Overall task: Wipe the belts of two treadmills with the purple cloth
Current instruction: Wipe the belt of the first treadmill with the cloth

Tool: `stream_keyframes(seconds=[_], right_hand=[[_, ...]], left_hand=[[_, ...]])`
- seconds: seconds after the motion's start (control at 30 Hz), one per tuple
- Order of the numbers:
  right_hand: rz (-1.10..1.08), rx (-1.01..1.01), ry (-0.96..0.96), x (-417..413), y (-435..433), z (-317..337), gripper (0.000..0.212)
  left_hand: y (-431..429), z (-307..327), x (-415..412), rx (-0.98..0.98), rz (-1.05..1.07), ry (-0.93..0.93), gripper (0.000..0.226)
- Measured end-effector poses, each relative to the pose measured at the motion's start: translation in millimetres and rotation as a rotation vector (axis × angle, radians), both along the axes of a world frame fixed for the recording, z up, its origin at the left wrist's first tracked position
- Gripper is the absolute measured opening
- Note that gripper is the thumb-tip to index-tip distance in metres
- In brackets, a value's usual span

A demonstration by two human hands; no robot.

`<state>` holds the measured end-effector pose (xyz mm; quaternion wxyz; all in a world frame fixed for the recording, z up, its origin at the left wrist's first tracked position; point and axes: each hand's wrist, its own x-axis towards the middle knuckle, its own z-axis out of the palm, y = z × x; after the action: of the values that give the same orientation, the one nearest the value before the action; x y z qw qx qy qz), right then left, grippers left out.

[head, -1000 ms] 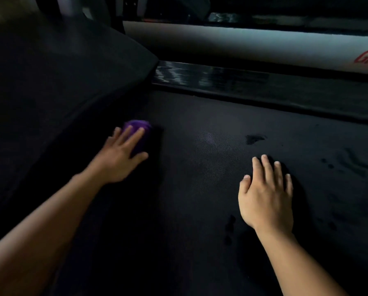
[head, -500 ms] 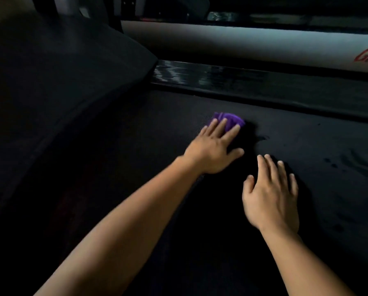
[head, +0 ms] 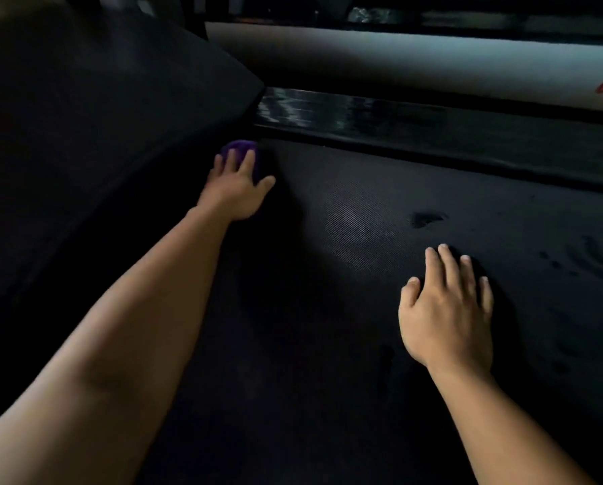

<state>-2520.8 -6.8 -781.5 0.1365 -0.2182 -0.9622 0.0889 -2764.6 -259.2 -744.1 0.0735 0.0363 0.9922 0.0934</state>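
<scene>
Fingers (head: 247,162) of left hand (head: 237,194) straight, slightly apart, pressing purple cloth (head: 239,147) onto belt (head: 328,327), upper centre-left of frame, just beside dark motor cover (head: 100,117). Right hand (head: 447,316) flat on belt, lower right, fingers apart. Glossy side rail (head: 363,112) beyond. Damp smudge (head: 426,218) between hands.

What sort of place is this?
Likely a dim gym or fitness room: a ribbed black treadmill belt, a glossy side rail along its far edge, and a dark motor hood at its end. The left hand presses a purple cloth on the belt.
</scene>
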Motion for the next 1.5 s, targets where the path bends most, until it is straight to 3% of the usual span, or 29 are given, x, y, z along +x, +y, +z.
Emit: stream_keyframes(seconds=[0.2, 0.37, 0.57, 0.67, 0.77, 0.97, 1.13, 1.33, 1.5], right_hand=[[-0.007, -0.03, 0.004, -1, 2, 1, 0.059], [-0.002, -0.098, -0.002, -1, 3, 3, 0.059], [0.074, -0.173, -0.125, 3, 12, 13, 0.053], [0.147, -0.279, -0.149, 9, 26, 21, 0.054], [0.11, -0.246, -0.128, 25, 54, 27, 0.054], [0.051, -0.172, -0.19, 37, 106, 26, 0.054], [0.04, -0.07, -0.005, 35, 99, 6, 0.059], [0.032, -0.038, 0.02, 36, 99, 6, 0.053], [0.031, -0.03, 0.011, 37, 99, 5, 0.055]], left_hand=[[122, -2, 58, 0.031, -0.36, 0.037, 0.075], [86, -6, 156, 0.078, -0.55, 0.007, 0.069], [-10, -8, 153, 0.03, -0.262, 0.018, 0.07], [4, -7, 129, 0.043, -0.166, -0.005, 0.07], [50, -10, 108, 0.053, -0.113, 0.005, 0.071], [174, -7, 105, 0.069, -0.257, 0.01, 0.073], [243, -6, 154, 0.101, -0.501, 0.017, 0.07], [178, -10, 200, 0.098, -0.612, 0.025, 0.065], [104, -10, 142, 0.065, -0.316, 0.045, 0.064]])
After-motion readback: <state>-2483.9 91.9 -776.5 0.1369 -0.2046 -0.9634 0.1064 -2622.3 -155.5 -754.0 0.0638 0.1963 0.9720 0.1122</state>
